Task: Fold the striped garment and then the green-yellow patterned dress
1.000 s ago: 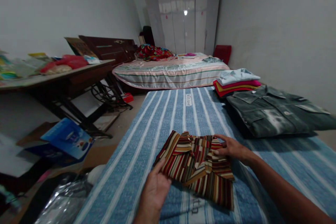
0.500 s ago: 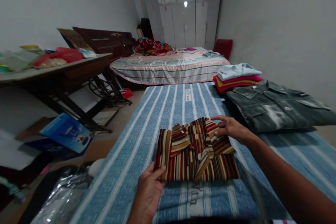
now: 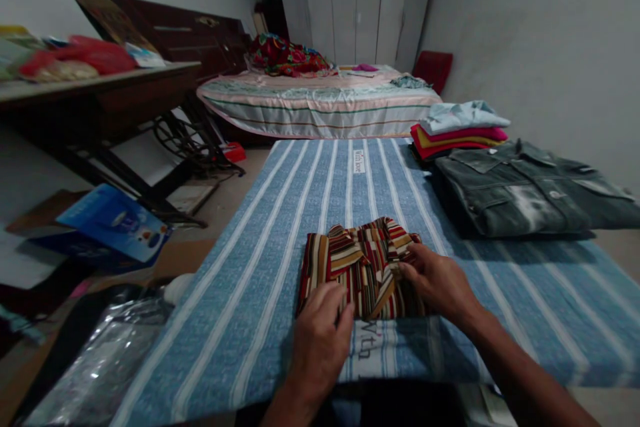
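Pale walls enclose a room with a light wardrobe (image 3: pixel 345 13) at the back and a bed (image 3: pixel 320 107) before it, with a red floral bundle (image 3: pixel 290 57) near the dark headboard (image 3: pixel 185 33). Along the left wall, a red plastic bag (image 3: pixel 103 53) sits on a treadle stand (image 3: pixel 110 97); below are a blue box (image 3: pixel 117 223) and, nearer, some clear plastic wrapping (image 3: pixel 110 360).

Blue cloth (image 3: pixel 330 180) with white stripes covers the table (image 3: pixel 240 267). Close to the table's near edge, around its middle, lies a folded striped shirt (image 3: pixel 367 267) in red, brown, cream and black.

Curled over the shirt's near left corner are the fingers of the left hand (image 3: pixel 323 340); whether they grip the fabric, I cannot tell. The right hand (image 3: pixel 445 287) touches the shirt's right side, its thumb and bent fingers on the fabric; I cannot tell whether it is pinched.

At the table's far right corner stands a stack of folded clothes (image 3: pixel 460 137), pale blue on top, then pink, yellow and red. Just nearer, along the right edge, lies a folded dark green jacket (image 3: pixel 535 190) with whitish patches.
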The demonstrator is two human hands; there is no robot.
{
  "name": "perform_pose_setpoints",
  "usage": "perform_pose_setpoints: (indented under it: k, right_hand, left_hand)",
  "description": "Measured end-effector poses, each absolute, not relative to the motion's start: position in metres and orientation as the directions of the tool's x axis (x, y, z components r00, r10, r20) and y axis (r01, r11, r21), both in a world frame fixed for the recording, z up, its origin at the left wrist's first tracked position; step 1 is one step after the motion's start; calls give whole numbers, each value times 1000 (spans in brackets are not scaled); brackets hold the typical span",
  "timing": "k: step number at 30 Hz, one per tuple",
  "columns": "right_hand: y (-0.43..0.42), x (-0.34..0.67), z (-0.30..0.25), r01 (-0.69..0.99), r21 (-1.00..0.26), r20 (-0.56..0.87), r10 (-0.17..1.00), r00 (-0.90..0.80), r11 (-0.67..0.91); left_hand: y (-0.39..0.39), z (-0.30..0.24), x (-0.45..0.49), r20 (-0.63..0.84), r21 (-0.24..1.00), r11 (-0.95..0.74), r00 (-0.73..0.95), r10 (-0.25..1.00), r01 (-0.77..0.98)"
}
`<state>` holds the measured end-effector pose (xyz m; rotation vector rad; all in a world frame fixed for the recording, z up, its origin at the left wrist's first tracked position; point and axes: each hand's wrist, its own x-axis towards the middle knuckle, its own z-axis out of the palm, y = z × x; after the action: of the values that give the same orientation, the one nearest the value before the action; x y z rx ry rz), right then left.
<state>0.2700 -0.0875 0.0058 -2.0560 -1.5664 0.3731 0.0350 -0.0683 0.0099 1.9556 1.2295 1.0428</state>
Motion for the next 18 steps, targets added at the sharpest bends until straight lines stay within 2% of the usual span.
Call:
perform_pose_setpoints:
  k: [3, 7, 10, 15, 18]
  right_hand:
    - [-86, 261, -3, 648, -733, -26, 961, 274, -204]
    - [-76, 260, -21, 434, -878, -53, 943, 330, -202]
    - [-73, 261, -27, 383, -900, -62, 930, 363, -209]
    - [-77, 259, -19, 459, -857, -50, 924, 379, -234]
    - [-75, 257, -17, 387, -895, -69, 926, 370, -222]
  left_hand:
    - [-75, 8, 57, 291, 608, -575, 519, 803, 548]
    - [-79, 5, 68, 222, 459, -602, 572, 790, 653]
    - [-80, 0, 69, 202, 429, -587, 561, 803, 687]
    - [-81, -6, 70, 215, 423, -582, 547, 809, 695]
    - [-82, -7, 69, 225, 414, -584, 543, 809, 698]
